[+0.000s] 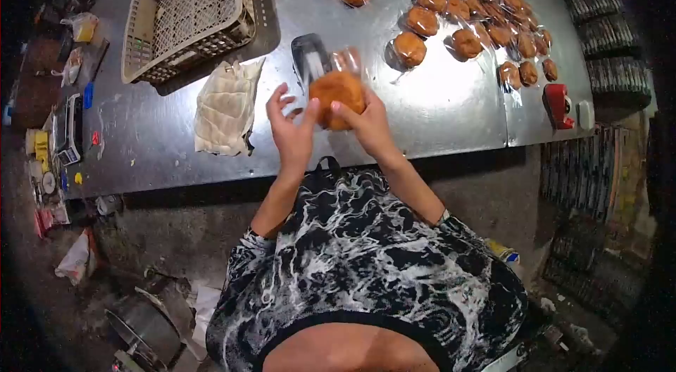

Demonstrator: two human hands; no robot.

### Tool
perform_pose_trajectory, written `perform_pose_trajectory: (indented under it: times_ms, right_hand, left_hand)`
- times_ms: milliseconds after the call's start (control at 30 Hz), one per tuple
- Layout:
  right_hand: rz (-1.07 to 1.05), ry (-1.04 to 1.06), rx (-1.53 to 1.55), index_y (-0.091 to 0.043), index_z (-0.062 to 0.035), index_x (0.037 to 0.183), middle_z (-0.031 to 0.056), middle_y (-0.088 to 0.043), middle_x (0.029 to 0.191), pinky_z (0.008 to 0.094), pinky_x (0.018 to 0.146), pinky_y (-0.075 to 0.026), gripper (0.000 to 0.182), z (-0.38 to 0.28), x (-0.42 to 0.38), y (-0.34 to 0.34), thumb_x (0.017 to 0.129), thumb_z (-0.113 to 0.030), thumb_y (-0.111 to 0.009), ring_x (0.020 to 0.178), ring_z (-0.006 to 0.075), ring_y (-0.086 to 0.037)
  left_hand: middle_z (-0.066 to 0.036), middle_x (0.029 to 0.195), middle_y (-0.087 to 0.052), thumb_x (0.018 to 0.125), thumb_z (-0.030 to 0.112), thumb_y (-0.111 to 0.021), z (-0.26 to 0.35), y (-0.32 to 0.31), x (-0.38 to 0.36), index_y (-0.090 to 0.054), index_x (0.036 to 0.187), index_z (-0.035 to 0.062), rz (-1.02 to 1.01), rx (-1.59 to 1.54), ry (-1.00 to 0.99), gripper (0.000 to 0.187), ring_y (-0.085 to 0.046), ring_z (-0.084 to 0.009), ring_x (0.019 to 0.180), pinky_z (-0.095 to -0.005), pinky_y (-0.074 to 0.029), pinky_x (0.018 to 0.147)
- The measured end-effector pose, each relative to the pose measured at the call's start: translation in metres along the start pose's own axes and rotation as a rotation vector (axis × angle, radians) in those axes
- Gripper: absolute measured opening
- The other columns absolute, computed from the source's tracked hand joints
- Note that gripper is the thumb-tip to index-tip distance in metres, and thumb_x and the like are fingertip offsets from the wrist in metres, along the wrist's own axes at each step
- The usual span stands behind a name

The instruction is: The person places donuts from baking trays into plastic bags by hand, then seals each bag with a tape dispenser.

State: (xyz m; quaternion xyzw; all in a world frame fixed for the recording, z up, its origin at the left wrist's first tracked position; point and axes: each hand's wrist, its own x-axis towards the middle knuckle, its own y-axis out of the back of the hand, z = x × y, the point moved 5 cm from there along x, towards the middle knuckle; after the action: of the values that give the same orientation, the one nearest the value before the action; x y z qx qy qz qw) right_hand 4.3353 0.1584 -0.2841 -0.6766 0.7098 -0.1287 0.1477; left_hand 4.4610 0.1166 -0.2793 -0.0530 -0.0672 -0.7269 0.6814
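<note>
A round golden-brown bun (336, 94) is held in front of me, just above the metal table. My right hand (367, 124) grips it from the right, thumb on its near face and the other fingers hidden behind. My left hand (290, 131) is at the bun's left side, thumb tip against its edge, the other fingers spread apart in the air. Beyond the hands lies a black object (308, 55) with a pale strip, beside a shiny clear wrapper (346, 59). To the left is a creased cream cloth (227, 110).
Many wrapped buns (422, 21) cover the right and far parts of the metal table (451, 108). A beige plastic crate (243, 26) with some wrapped buns stands at the back left. A red tape dispenser (557, 104) sits near the right edge, a scale (71, 129) at the left.
</note>
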Motion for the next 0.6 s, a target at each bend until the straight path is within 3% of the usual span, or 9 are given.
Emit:
perform_pose_trajectory:
  times_ms: [67, 100, 167, 233, 300, 333, 367, 467, 600]
  right_hand:
    - [0.268, 0.348, -0.423, -0.045, 0.0007, 0.115, 0.0141, -0.054, 0.102, 0.0307, 0.081, -0.042, 0.051, -0.020, -0.011, 0.001, 0.072, -0.018, -0.064, 0.095, 0.0180, -0.051]
    - [0.272, 0.345, -0.422, -0.045, 0.0007, 0.115, 0.0141, -0.054, 0.102, 0.0307, 0.081, -0.042, 0.051, -0.026, -0.017, 0.003, 0.072, -0.018, -0.064, 0.095, 0.0180, -0.051]
    - [-0.055, 0.441, -0.680, -0.046, 0.0005, 0.114, 0.0138, -0.053, 0.109, 0.0340, 0.089, -0.037, 0.049, -0.041, -0.028, -0.009, 0.071, -0.017, -0.064, 0.101, 0.0194, -0.050]
    - [0.097, 0.529, -0.613, -0.046, 0.0014, 0.113, 0.0141, -0.053, 0.108, 0.0345, 0.088, -0.037, 0.050, -0.045, -0.019, 0.004, 0.073, -0.021, -0.064, 0.101, 0.0209, -0.049]
    - [0.268, 0.361, -0.542, -0.047, 0.0019, 0.112, 0.0131, -0.053, 0.108, 0.0319, 0.086, -0.039, 0.047, -0.047, -0.012, 0.016, 0.075, -0.023, -0.063, 0.101, 0.0181, -0.048]
    - [0.074, 0.219, -0.187, -0.048, 0.0005, 0.111, 0.0083, -0.055, 0.099, 0.0275, 0.080, -0.040, 0.048, -0.031, -0.005, 0.014, 0.074, -0.025, -0.065, 0.092, 0.0153, -0.051]
    - [0.079, 0.215, -0.181, -0.048, 0.0005, 0.111, 0.0083, -0.055, 0.099, 0.0275, 0.080, -0.040, 0.048, -0.025, -0.008, 0.014, 0.074, -0.025, -0.065, 0.092, 0.0153, -0.051]
    - [0.155, 0.311, -0.101, -0.052, 0.0001, 0.107, 0.0065, -0.057, 0.095, 0.0260, 0.079, -0.041, 0.039, -0.023, -0.018, 0.016, 0.077, -0.022, -0.063, 0.088, 0.0135, -0.052]
    - [0.077, 0.320, -0.152, -0.056, -0.0006, 0.100, 0.0053, -0.058, 0.090, 0.0241, 0.077, -0.041, 0.027, -0.030, -0.021, 0.014, 0.079, -0.016, -0.060, 0.084, 0.0121, -0.054]
  left_hand:
    - [-0.011, 0.117, -0.038, 0.073, 0.022, -0.067, 0.010, -0.011, -0.010, -0.034, 0.117, -0.0007, -0.140, -0.087, -0.061, 0.059, -0.040, -0.0198, 0.108, -0.0328, -0.040, 0.085]
    - [-0.011, 0.116, -0.040, 0.073, 0.021, -0.067, 0.016, -0.020, -0.017, -0.034, 0.117, -0.0012, -0.265, -0.181, -0.114, 0.060, -0.042, -0.0194, 0.106, -0.0318, -0.040, 0.084]
    - [-0.008, 0.106, -0.049, 0.075, 0.018, -0.064, 0.017, -0.015, -0.007, -0.035, 0.115, -0.0024, -0.116, -0.281, 0.037, 0.053, -0.051, -0.0165, 0.095, -0.0268, -0.042, 0.081]
    - [-0.008, 0.101, -0.053, 0.076, 0.016, -0.063, 0.003, -0.011, 0.003, -0.041, 0.111, -0.0027, -0.254, -0.351, 0.176, 0.045, -0.053, -0.0150, 0.091, -0.0266, -0.043, 0.080]
    - [-0.009, 0.099, -0.054, 0.076, 0.014, -0.063, 0.004, -0.013, -0.006, -0.044, 0.107, -0.0027, -0.283, -0.472, 0.242, 0.041, -0.054, -0.0144, 0.089, -0.0264, -0.044, 0.078]
    - [-0.009, 0.096, -0.055, 0.076, 0.013, -0.063, 0.007, -0.017, -0.010, -0.047, 0.104, -0.0028, -0.308, -0.587, 0.302, 0.036, -0.054, -0.0137, 0.087, -0.0262, -0.044, 0.077]
    - [-0.009, 0.096, -0.055, 0.076, 0.013, -0.063, 0.009, -0.018, -0.011, -0.047, 0.104, -0.0028, -0.310, -0.582, 0.309, 0.036, -0.054, -0.0137, 0.087, -0.0262, -0.044, 0.077]
    - [-0.008, 0.095, -0.056, 0.076, 0.010, -0.062, 0.015, -0.015, -0.014, -0.053, 0.097, -0.0003, -0.315, -0.296, 0.143, 0.026, -0.053, -0.0127, 0.087, -0.0253, -0.042, 0.079]
    - [-0.006, 0.094, -0.056, 0.074, 0.008, -0.064, 0.025, -0.020, -0.019, -0.053, 0.098, -0.0001, -0.356, -0.328, -0.099, 0.028, -0.052, -0.0125, 0.087, -0.0250, -0.041, 0.079]
